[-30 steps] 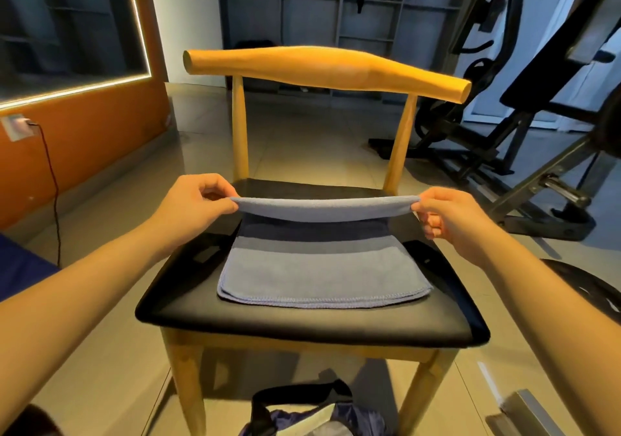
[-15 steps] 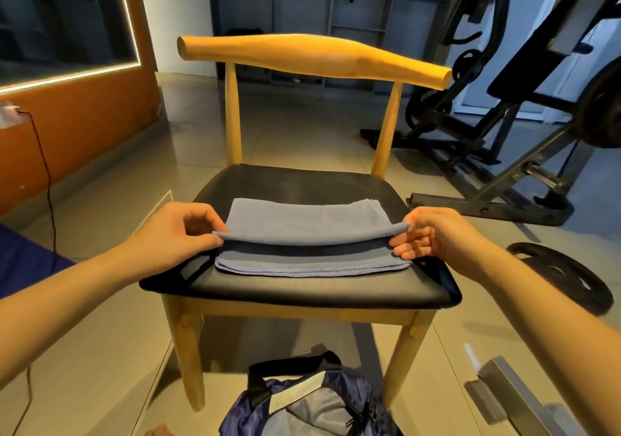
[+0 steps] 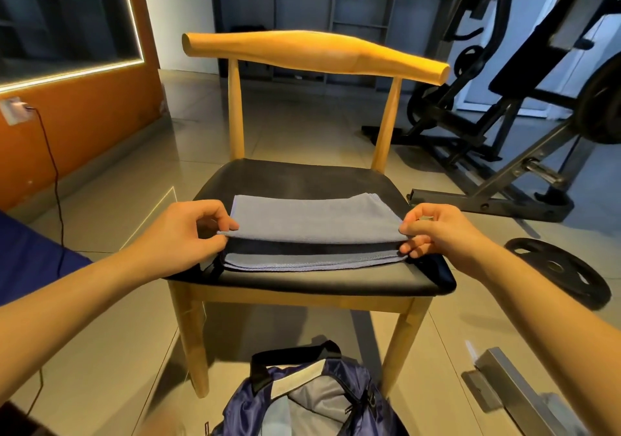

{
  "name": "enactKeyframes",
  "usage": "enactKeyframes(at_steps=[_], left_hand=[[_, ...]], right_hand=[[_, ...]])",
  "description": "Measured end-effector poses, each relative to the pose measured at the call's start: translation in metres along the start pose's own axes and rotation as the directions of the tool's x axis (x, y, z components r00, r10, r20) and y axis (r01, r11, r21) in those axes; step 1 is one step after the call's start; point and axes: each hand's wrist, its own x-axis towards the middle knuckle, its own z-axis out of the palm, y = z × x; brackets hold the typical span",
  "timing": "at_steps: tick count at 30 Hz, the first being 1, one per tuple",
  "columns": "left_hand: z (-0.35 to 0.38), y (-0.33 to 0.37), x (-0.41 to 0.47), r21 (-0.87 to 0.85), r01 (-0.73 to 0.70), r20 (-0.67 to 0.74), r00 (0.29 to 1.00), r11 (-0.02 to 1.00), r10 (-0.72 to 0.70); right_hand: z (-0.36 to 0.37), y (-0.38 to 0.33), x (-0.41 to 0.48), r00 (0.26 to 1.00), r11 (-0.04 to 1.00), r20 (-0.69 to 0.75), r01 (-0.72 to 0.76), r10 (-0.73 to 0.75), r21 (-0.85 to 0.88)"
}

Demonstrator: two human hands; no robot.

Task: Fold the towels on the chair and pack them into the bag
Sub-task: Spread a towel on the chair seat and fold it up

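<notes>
A grey-blue towel (image 3: 312,220) lies folded over on the black seat of a wooden chair (image 3: 302,177). Its top layer is held a little above the lower layer, whose stitched edge shows near the seat's front. My left hand (image 3: 188,234) pinches the top layer's near left corner. My right hand (image 3: 437,232) pinches the near right corner. A dark blue bag (image 3: 312,398) with black handles stands open on the floor in front of the chair, with grey cloth inside.
Black gym machines (image 3: 504,106) stand to the right behind the chair. A weight plate (image 3: 557,267) lies on the tiled floor at right, a metal bar (image 3: 510,392) at bottom right. An orange wall (image 3: 67,126) with a socket and cable runs along the left.
Both hands have brought the towel's far edge down toward me over the near half, folding it; the folded layer now sits lower over the seat's front. The bag shows more at the bottom.
</notes>
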Motion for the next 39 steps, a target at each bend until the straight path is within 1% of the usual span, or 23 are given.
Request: enactKeyframes(at_steps=[2,4,6,8,10,11,13,15,17,18,20,22,23,25,27,29,31,33,39], left_hand=[[-0.001,-0.001,-0.001,0.050,-0.028,0.059,0.998,0.998,0.025],[-0.004,-0.003,-0.002,0.162,-0.097,0.145,0.987,0.982,0.074],[-0.008,-0.001,-0.001,0.282,-0.170,0.229,0.968,0.944,0.106],[-0.012,0.006,0.004,0.366,-0.215,0.291,0.951,0.905,0.109],[-0.015,0.013,0.012,0.428,-0.214,0.276,0.956,0.878,0.099],[-0.015,0.016,0.018,0.454,-0.192,0.237,0.967,0.870,0.090],[-0.008,0.023,0.029,0.478,-0.141,0.107,0.989,0.867,0.102],[0.006,0.029,0.044,0.465,-0.114,-0.014,0.991,0.878,0.136],[0.025,0.033,0.064,0.453,-0.091,-0.060,0.989,0.887,0.132],[0.035,0.034,0.074,0.473,-0.071,-0.054,0.993,0.878,0.109],[0.052,0.029,0.095,0.551,-0.001,-0.008,1.000,0.835,0.006],[0.059,0.020,0.110,0.603,0.074,0.043,0.991,0.795,-0.125],[0.059,0.016,0.116,0.596,0.105,0.074,0.980,0.796,-0.185],[0.053,0.012,0.126,0.516,0.180,0.135,0.948,0.837,-0.287],[0.045,0.008,0.134,0.412,0.270,0.175,0.914,0.870,-0.366],[0.036,0.004,0.138,0.341,0.337,0.211,0.882,0.877,-0.421],[0.029,-0.002,0.141,0.293,0.381,0.238,0.859,0.877,-0.453],[0.025,-0.004,0.141,0.255,0.407,0.257,0.846,0.877,-0.467],[0.024,-0.004,0.139,0.193,0.420,0.281,0.842,0.887,-0.460]], right_hand=[[0.000,0.002,-0.001,1.000,0.998,0.005,0.006,-0.006,-0.069],[-0.001,0.005,0.001,1.000,0.988,0.011,0.013,-0.011,-0.155],[-0.001,0.004,0.003,1.000,0.969,0.021,0.010,-0.005,-0.246],[-0.002,-0.001,0.004,0.999,0.943,0.046,-0.005,0.021,-0.333],[-0.003,-0.008,0.007,0.996,0.901,0.069,-0.019,0.054,-0.434],[-0.004,-0.012,0.009,0.993,0.875,0.084,-0.029,0.079,-0.483],[-0.006,-0.020,0.012,0.984,0.838,0.113,-0.055,0.138,-0.543],[-0.008,-0.027,0.018,0.983,0.854,0.092,-0.092,0.161,-0.512],[-0.008,-0.030,0.028,0.992,0.896,-0.016,-0.118,0.124,-0.429],[-0.005,-0.030,0.034,0.993,0.914,-0.081,-0.112,0.087,-0.390],[0.003,-0.029,0.046,0.983,0.942,-0.182,-0.069,0.009,-0.327],[0.011,-0.028,0.059,0.975,0.956,-0.218,-0.021,-0.045,-0.292],[0.015,-0.029,0.066,0.973,0.959,-0.222,-0.001,-0.065,-0.285],[0.021,-0.032,0.079,0.971,0.957,-0.224,0.015,-0.083,-0.289],[0.026,-0.034,0.093,0.973,0.953,-0.221,-0.005,-0.065,-0.303],[0.028,-0.034,0.103,0.980,0.943,-0.196,-0.039,-0.029,-0.332],[0.028,-0.035,0.110,0.985,0.930,-0.174,-0.067,0.004,-0.362],[0.025,-0.037,0.113,0.987,0.930,-0.153,-0.100,0.048,-0.353],[0.023,-0.041,0.115,0.983,0.915,-0.107,-0.176,0.146,-0.363]])
